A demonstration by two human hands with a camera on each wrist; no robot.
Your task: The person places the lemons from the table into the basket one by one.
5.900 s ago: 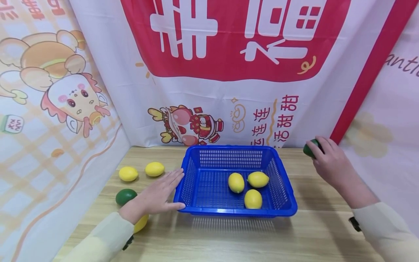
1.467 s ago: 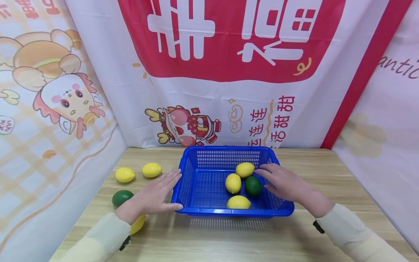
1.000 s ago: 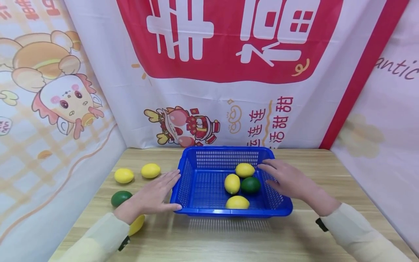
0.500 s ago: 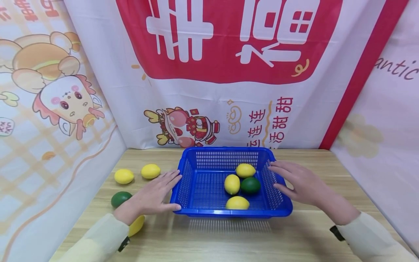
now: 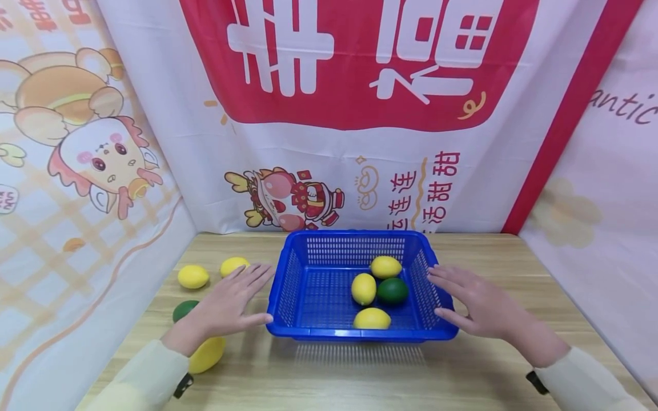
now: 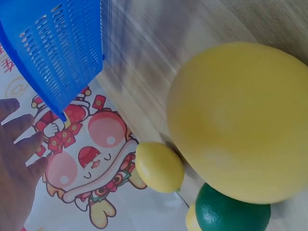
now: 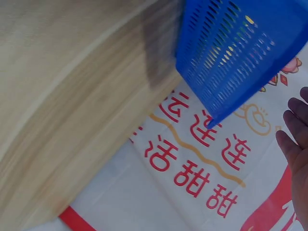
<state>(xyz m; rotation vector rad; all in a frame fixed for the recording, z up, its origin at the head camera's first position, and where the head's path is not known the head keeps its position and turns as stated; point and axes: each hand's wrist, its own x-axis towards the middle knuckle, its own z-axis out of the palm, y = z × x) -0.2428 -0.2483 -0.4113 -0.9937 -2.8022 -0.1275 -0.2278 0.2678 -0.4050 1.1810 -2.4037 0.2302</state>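
Note:
A blue plastic basket [image 5: 360, 333] stands mid-table. Inside its right half are yellow lemons [image 5: 386, 267] and a dark green lime-like fruit [image 5: 393, 291]. My left hand [image 5: 221, 308], fingers extended and spread, is beside the basket's left rim, its thumb tip close to it; contact is unclear. My right hand [image 5: 483, 305] has its extended fingers at the right rim, holding nothing. Left of the basket lie several lemons [image 5: 193, 277] and a green fruit [image 5: 184, 310], partly hidden by my left arm. In the left wrist view a lemon [image 6: 240, 120] looms large.
The wooden table [image 5: 360, 382] meets a printed cloth [image 5: 334, 137] directly behind the basket. Cloth walls also stand at the left [image 5: 77, 240] and right [image 5: 606, 228]. Bare wood shows in front of the basket and to its right.
The green fruit my right hand held now lies in the basket among the lemons. That hand has withdrawn to the right rim. My left hand has just shifted leftward off the left rim.

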